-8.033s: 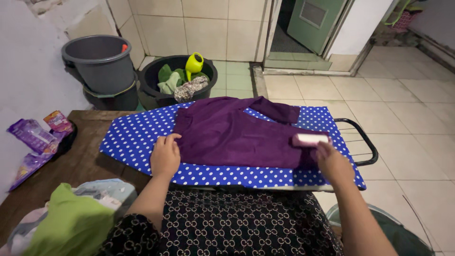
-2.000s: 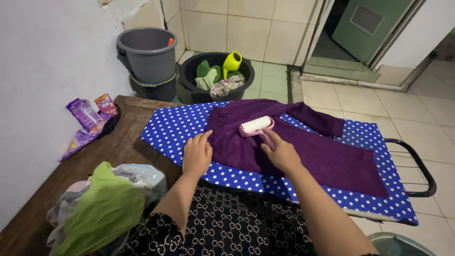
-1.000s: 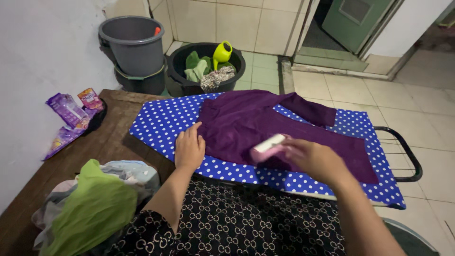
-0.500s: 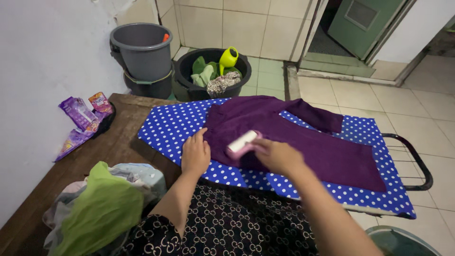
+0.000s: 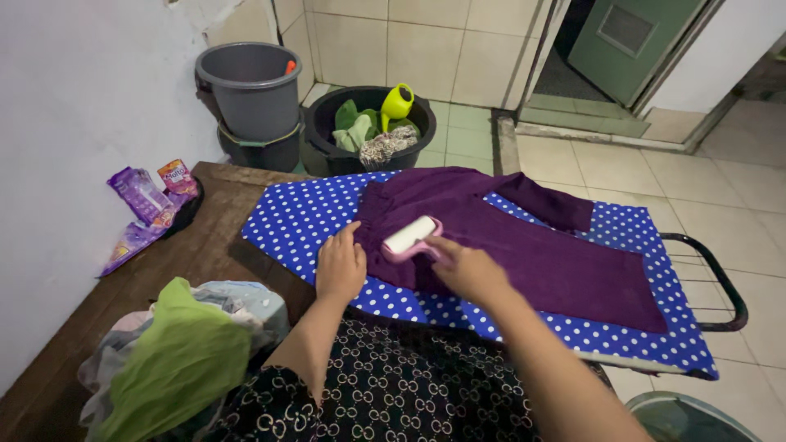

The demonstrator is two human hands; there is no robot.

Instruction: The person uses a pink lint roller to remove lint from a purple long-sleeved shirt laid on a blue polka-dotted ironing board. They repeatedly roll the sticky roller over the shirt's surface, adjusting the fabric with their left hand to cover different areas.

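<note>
A purple garment [image 5: 524,245] lies flat on a blue ironing board with white dots [image 5: 295,217]. My right hand [image 5: 463,268] grips a pink lint roller [image 5: 409,237] with a white roll, pressed on the garment's left part. My left hand [image 5: 340,266] rests palm down on the board, its fingers touching the garment's left edge.
A pile of clothes with a green piece [image 5: 176,360] sits on the brown wooden table [image 5: 188,262] at my left. Purple and pink sachets [image 5: 147,205] lie by the wall. Behind stand a grey bucket [image 5: 250,86] and a black basin [image 5: 368,131] holding cloths and a yellow-green watering can [image 5: 398,101].
My right hand has slid the lint roller up and a little left over the garment since half a second ago. My left hand has stayed in place.
</note>
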